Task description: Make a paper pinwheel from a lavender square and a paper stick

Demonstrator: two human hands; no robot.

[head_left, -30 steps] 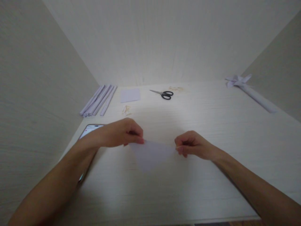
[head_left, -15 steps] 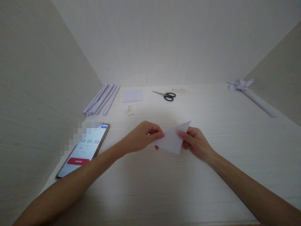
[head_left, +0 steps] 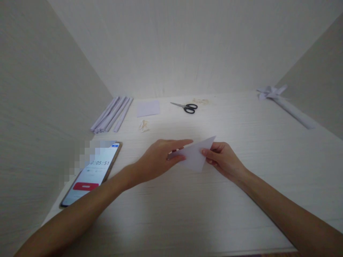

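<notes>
A folded white sheet of paper [head_left: 193, 156], pointed at its upper right, is held above the table between my two hands. My right hand [head_left: 221, 157] pinches its right side, thumb in front and fingers behind. On the left side, my left hand [head_left: 160, 155] has its thumb on the front face. Its index finger stretches out above the top edge, and the other fingers are partly hidden behind the paper, whose left corner lies between thumb and fingers.
Along the back lie several rolled paper tubes [head_left: 112, 114], a square of paper [head_left: 148, 108], black-handled scissors [head_left: 189, 107] and two small piles of rubber bands [head_left: 144, 125]. A phone [head_left: 92, 175] with a running timer lies left. A paper pinwheel on a tube [head_left: 289, 110] rests at the right.
My left hand has loosened its pinch, with the index finger now straightened above the paper. My right hand keeps its pinch. The view has shifted slightly, and the phone timer has advanced one second.
</notes>
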